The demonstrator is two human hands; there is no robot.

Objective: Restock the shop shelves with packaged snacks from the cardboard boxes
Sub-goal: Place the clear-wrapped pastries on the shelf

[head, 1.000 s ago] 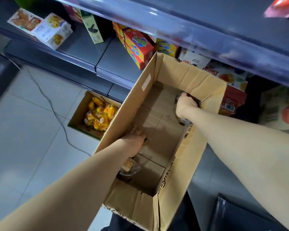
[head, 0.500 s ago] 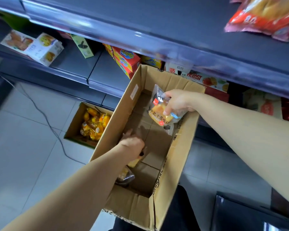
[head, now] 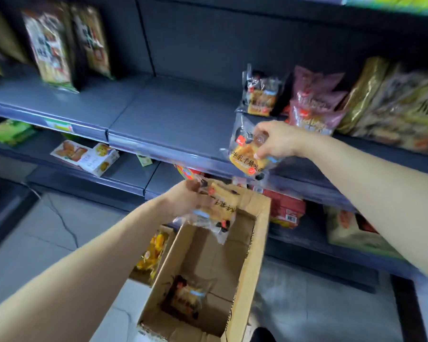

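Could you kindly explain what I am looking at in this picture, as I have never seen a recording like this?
There is no machine here: a person wears a wide-angle camera on the head, looking forward and down, so you see their own two bare arms. The right hand holds a clear snack packet with a yellow label, raised at the front edge of the middle shelf, near a matching packet standing on the shelf and some pink bags. The left hand holds a second packet just above the open cardboard box. One more packet lies on the box's bottom. A smaller box of yellow snacks sits on the tiled floor beside it. The picture is motion-blurred, so I cannot read most labels.
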